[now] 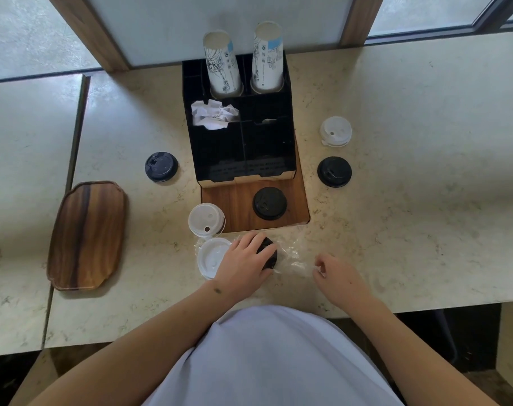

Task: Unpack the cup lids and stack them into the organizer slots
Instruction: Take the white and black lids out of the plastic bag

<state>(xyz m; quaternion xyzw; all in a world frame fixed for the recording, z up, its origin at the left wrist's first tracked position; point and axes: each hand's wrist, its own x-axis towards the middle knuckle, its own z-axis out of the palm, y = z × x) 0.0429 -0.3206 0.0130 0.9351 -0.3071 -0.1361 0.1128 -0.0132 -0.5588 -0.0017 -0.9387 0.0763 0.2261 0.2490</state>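
Note:
A black organizer (217, 148) with open slots stands mid-table, on a wooden base (228, 200) that carries one black lid (269, 203). My left hand (243, 262) grips a black lid (269, 254) lying in a clear plastic bag (293, 256). A white lid (209, 257) sits just left of that hand, partly under the bag. My right hand (334, 273) pinches the bag's right end. Loose lids lie around: white (206, 219), black (161, 166), black (334, 172), white (335, 131).
Two stacks of paper cups (221, 65) (267, 58) stand in the organizer's back slots, and crumpled white paper (212, 114) fills a middle slot. A wooden tray (88, 234) lies at the left. The table's front edge runs just below my hands.

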